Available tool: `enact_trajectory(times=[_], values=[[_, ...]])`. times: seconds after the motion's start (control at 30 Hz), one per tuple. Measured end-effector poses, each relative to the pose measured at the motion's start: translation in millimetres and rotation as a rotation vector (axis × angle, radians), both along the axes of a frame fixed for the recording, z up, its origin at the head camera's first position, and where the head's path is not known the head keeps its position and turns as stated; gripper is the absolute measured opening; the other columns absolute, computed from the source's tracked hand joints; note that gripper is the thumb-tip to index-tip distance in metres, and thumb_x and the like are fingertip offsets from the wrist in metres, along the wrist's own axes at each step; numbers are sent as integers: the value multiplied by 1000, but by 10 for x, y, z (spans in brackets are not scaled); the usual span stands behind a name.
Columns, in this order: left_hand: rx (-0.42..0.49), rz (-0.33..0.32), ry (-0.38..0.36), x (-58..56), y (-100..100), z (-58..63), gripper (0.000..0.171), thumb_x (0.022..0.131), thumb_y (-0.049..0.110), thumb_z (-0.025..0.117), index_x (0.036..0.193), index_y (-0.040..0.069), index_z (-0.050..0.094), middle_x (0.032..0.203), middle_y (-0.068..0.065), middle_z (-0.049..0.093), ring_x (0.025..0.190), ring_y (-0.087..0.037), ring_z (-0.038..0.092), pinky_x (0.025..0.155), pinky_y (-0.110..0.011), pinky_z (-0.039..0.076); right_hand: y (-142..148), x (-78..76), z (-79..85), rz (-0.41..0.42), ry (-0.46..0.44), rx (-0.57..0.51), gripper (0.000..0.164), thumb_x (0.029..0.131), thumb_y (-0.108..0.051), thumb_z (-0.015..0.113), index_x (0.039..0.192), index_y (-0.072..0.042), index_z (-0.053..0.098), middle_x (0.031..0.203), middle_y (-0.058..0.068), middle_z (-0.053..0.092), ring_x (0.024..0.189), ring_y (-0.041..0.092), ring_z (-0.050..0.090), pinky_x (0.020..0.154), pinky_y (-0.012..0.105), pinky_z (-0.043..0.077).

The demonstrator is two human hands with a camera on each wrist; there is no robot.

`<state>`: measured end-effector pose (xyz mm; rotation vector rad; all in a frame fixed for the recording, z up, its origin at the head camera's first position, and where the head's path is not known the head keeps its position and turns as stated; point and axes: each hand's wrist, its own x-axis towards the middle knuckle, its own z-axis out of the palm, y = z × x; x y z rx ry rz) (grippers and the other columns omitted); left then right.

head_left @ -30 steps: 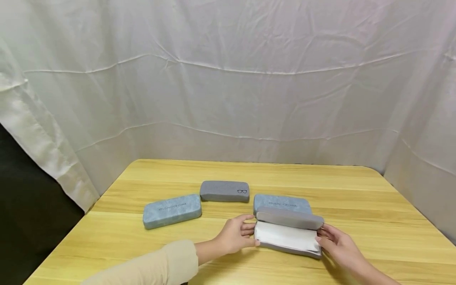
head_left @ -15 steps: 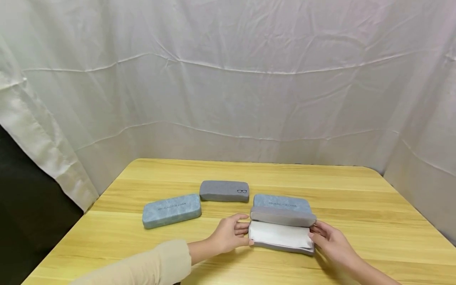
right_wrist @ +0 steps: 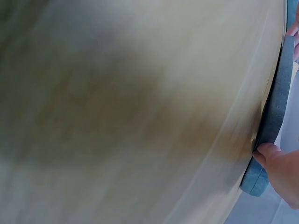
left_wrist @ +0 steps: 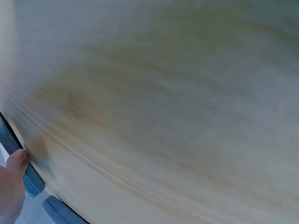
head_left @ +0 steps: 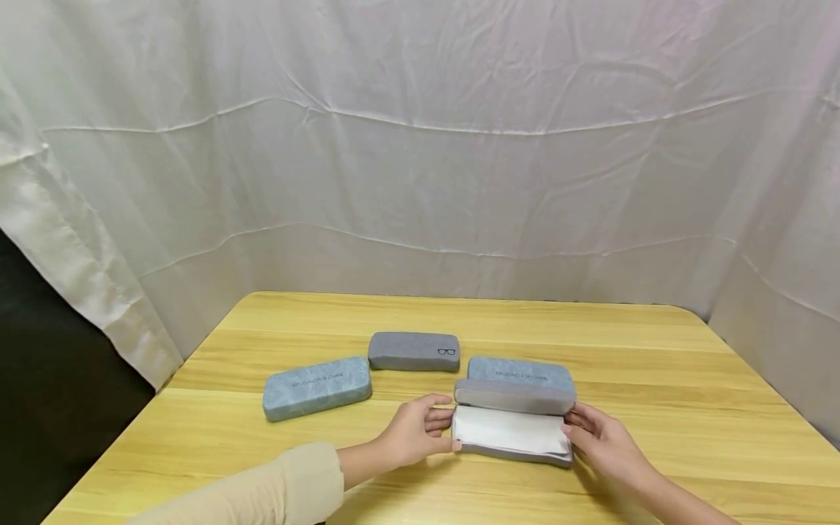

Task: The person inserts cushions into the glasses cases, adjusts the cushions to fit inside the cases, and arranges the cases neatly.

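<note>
A grey glasses case (head_left: 515, 452) stands with its lid (head_left: 515, 397) raised on the right half of the table. White cloth or paper (head_left: 508, 430) lies inside it. My left hand (head_left: 413, 434) grips its left end, thumb at the front corner. At the other end my right hand (head_left: 607, 441) holds the case, thumb near the inner edge and fingers behind. Directly behind the raised lid sits a closed blue glasses case (head_left: 521, 370), partly hidden. The right wrist view shows the right hand (right_wrist: 282, 175) on the grey case (right_wrist: 278, 98); the left hand (left_wrist: 11, 189) shows at the left wrist view's edge.
A closed blue glasses case (head_left: 317, 389) lies slanted on the left. Between the blue ones, farther back, rests a closed grey glasses case (head_left: 415, 351) with a small spectacles print. The wooden table (head_left: 216, 452) ends at a pale curtain (head_left: 420, 182).
Both hands have shifted left, and slightly away from me, with the opened grey case between them. Its lid remains raised. The other cases have stayed put.
</note>
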<state>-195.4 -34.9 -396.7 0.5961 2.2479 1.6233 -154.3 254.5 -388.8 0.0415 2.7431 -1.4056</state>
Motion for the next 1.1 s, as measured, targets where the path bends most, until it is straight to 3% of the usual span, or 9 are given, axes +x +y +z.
enact_trajectory(times=[0.17, 0.27, 0.37, 0.63, 1.1], values=[[-32, -13, 35, 6, -9, -2, 61, 76, 7, 75, 128, -6, 46, 123, -22, 58, 114, -33, 57, 90, -36, 51, 17, -22, 2, -6, -32, -88, 53, 95, -11, 48, 134, 18, 28, 133, 34, 43, 121, 36, 49, 91, 30, 50], [-76, -20, 90, 0, 0, -5, 62, 76, 10, 76, 128, -6, 46, 121, -19, 59, 113, -32, 58, 91, -34, 50, 34, -52, 11, -12, -41, -144, 53, 95, -12, 48, 136, 17, 27, 132, 34, 44, 114, 23, 54, 90, 27, 50], [-104, -20, 127, -10, 17, -14, 62, 75, 12, 77, 126, -5, 47, 120, -18, 58, 112, -31, 57, 93, -33, 49, 44, -82, 27, -10, -45, -160, 54, 96, -14, 48, 135, 17, 27, 128, 33, 45, 112, 20, 55, 89, 27, 51], [-69, 31, 101, -7, 68, -39, 56, 72, 8, 78, 118, -2, 47, 115, -14, 57, 110, -29, 56, 95, -35, 47, 36, -119, 49, 14, -55, -210, 53, 98, -19, 45, 133, 18, 31, 133, 36, 40, 122, 40, 47, 92, 31, 49], [-64, 47, 110, -4, 95, -33, 68, 71, 5, 79, 126, -5, 40, 116, -17, 58, 109, -31, 57, 94, -36, 48, 62, -160, 80, 49, -94, -197, 61, 98, -24, 45, 136, 18, 24, 141, 38, 27, 129, 44, 37, 95, 33, 47]])
